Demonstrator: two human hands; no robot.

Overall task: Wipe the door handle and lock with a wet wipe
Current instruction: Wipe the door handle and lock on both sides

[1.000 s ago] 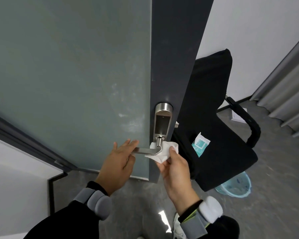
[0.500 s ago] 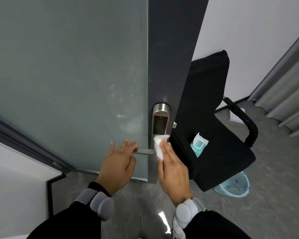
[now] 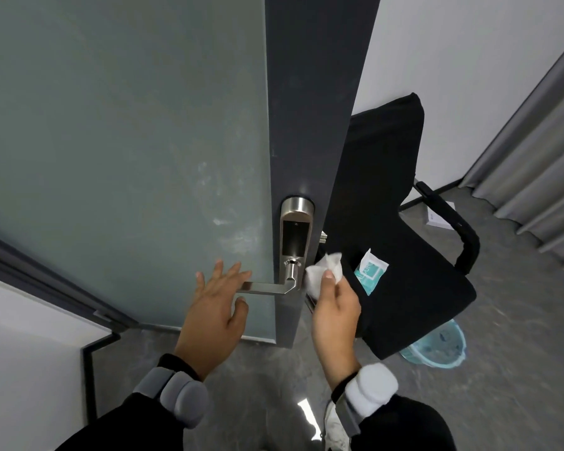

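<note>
A silver lock plate (image 3: 295, 237) with a dark panel sits on the dark door edge, and its lever handle (image 3: 267, 287) points left across the frosted glass door (image 3: 127, 164). My left hand (image 3: 217, 312) rests with spread fingers on the free end of the lever, thumb below it. My right hand (image 3: 334, 307) pinches a crumpled white wet wipe (image 3: 323, 275) just right of the lever's base, off the lock, beside the door edge.
A black chair (image 3: 404, 255) stands right behind the door edge with a teal wet-wipe packet (image 3: 370, 276) on its seat. A light blue bin (image 3: 437, 348) is on the grey floor under the chair. Grey curtains hang at the far right.
My right hand has drawn the wipe off the lock plate and lever base, moving it right to the door edge. My left hand stays on the lever's end.
</note>
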